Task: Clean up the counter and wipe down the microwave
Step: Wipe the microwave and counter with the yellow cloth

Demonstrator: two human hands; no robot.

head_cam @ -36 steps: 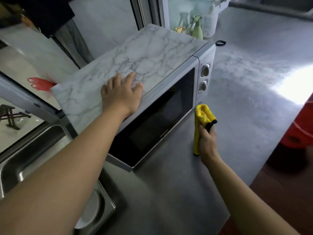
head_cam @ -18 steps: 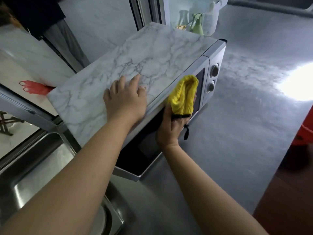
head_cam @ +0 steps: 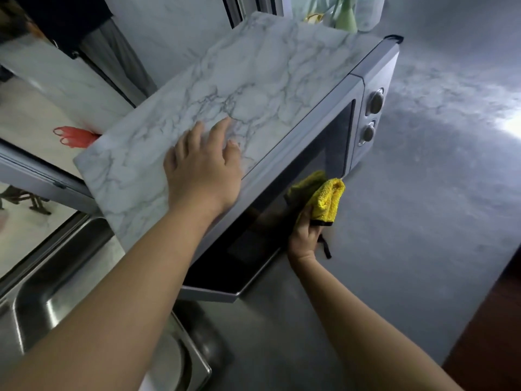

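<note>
Wiping the grey marble-topped microwave [head_cam: 282, 114] door.
My right hand [head_cam: 304, 235] grips the yellow microfibre cloth [head_cam: 327, 197] against the dark glass, its length running leftward; my left hand [head_cam: 203, 170] lies flat on top.

- Microwave [head_cam: 282, 114] on counter [head_cam: 423, 207], centre frame.
- Sink [head_cam: 70, 292] at 8 o'clock of microwave.
- L hand [head_cam: 201, 172] on microwave top.
- R hand [head_cam: 306, 234] w/ cloth [head_cam: 328, 200] at door front, 5 o'clock of L hand.
- Bottles [head_cam: 346, 21] behind microwave, 12 o'clock.
</note>
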